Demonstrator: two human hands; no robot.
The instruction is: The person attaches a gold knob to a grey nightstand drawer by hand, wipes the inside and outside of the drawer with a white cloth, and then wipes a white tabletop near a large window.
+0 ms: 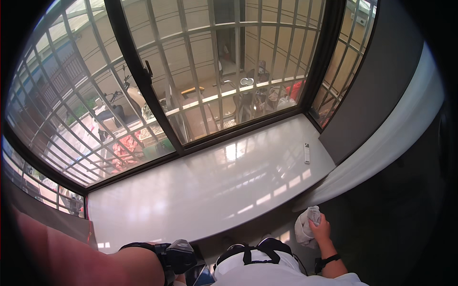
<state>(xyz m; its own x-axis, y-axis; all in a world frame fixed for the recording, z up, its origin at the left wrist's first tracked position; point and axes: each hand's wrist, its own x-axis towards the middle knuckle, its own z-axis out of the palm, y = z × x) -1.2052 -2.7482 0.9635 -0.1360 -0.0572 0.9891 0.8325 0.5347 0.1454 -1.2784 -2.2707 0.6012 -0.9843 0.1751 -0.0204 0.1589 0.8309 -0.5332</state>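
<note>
Low on the right, my right hand [322, 230] is closed around a bunched, pale grey cloth [305, 231], which hangs down from it beside the sill's front edge. A black band [330, 260] circles that wrist. My left arm [90, 260] fills the lower left corner, large and blurred close to the camera, with a black strapped device [180, 255] on it. The left hand itself does not show. Before me is a wide white window sill [191, 200] with glossy patches of sunlight. A slim white remote control [307, 153] lies near its right end.
Dark-framed windows [179, 151] with metal bars line the far side of the sill. A white curtain [381, 148] hangs at the right by a grey wall panel [381, 76], reaching down near the cloth. Outside are scooters [112, 117] and a red bag [296, 88].
</note>
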